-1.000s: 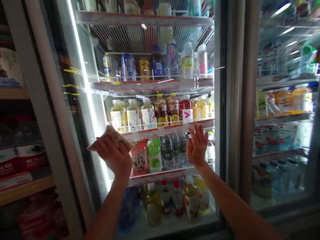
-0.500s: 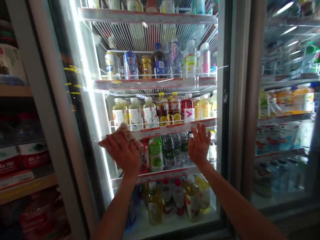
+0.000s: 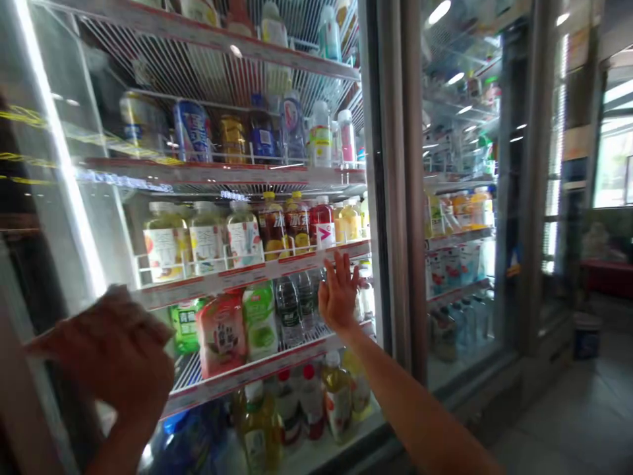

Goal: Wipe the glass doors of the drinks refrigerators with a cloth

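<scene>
A glass-fronted drinks cooler stands before me, lit by a bright strip along its left side. My left hand (image 3: 116,359), blurred by motion, is at the lower left with a light brown cloth (image 3: 126,307) under its fingers. The cloth lies flat toward the glass, its corner sticking out left of the hand. My right hand (image 3: 340,293) is stretched out with fingers spread, apparently resting on the glass in front of the shelf edge (image 3: 291,265). It holds nothing. Behind the hands are bottled teas (image 3: 244,234) and a red pouch (image 3: 222,335).
A metal door frame (image 3: 393,198) runs upright right of my right hand. Beyond it stands another cooler section with bottles (image 3: 459,211). Tiled floor (image 3: 558,422) shows at the lower right. Yellow reflections (image 3: 22,115) streak the glass at the upper left.
My view has turned to the right, so the cooler sits further left. My left hand with the cloth has moved left and down across the glass; my right hand stays by the same shelf edge.
</scene>
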Action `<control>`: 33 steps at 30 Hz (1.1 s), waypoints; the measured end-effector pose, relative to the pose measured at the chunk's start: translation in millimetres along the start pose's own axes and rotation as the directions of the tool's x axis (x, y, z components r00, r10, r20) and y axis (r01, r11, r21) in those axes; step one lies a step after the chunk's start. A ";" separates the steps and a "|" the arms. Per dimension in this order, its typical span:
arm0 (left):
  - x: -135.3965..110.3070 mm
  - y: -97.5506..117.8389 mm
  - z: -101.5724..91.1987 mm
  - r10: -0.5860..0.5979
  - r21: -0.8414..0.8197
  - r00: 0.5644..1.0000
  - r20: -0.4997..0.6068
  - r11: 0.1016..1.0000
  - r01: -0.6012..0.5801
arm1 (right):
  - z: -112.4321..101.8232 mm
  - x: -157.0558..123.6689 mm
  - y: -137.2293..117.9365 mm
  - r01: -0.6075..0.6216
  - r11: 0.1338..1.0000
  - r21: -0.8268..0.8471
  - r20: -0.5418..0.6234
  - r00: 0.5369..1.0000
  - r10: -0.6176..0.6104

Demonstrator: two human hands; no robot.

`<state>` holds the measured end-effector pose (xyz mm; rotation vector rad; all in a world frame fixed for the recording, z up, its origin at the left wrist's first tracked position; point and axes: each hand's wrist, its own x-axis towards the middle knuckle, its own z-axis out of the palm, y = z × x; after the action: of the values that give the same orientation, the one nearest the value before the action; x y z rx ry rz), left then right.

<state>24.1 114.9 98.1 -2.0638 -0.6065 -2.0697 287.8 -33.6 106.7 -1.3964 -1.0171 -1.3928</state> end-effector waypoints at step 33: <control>41.4 94.6 62.1 0.623 0.186 0.727 0.290 0.708 -0.681 | -9.2 32.1 -13.9 0.072 0.994 0.080 0.018 0.997 -0.073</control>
<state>116.4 60.4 153.1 -1.9418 -0.1197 -1.2872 273.0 -40.0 139.0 -1.3296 -1.1344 -1.3777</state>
